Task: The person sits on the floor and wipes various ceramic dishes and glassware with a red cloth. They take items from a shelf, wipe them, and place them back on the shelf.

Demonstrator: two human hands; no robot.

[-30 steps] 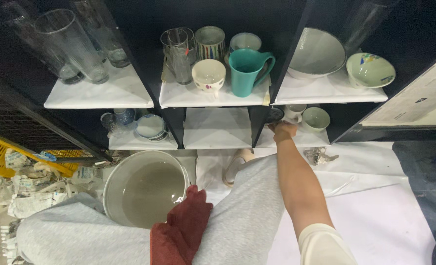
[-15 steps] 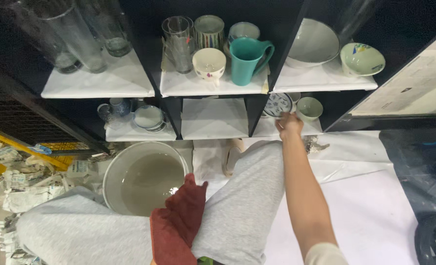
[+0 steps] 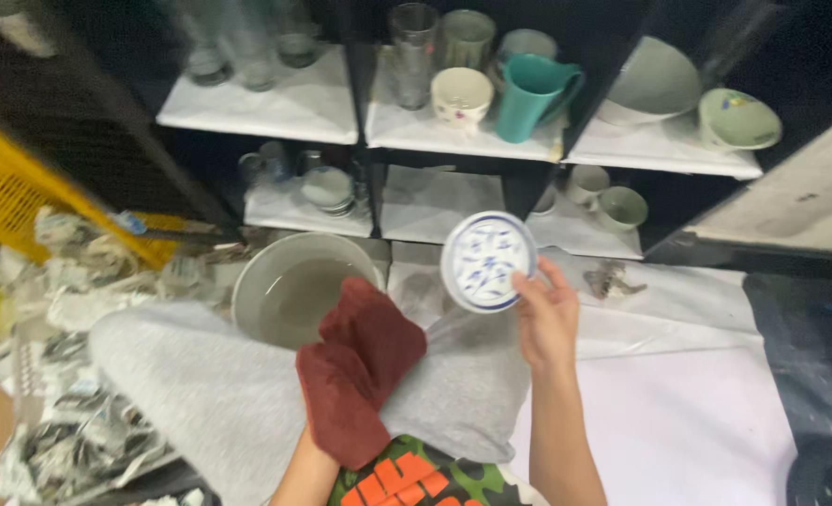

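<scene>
Right hand (image 3: 545, 321) grips patterned saucer (image 3: 487, 261) | left hand hidden under red cloth (image 3: 360, 370), grip unclear

1. The right hand (image 3: 544, 319) is raised in front of the body, forearm reaching up from the lower edge, fingers curled in a grip, thumb on the left.
2. The left hand (image 3: 327, 426) is low, mostly hidden, forearm just visible.
</scene>
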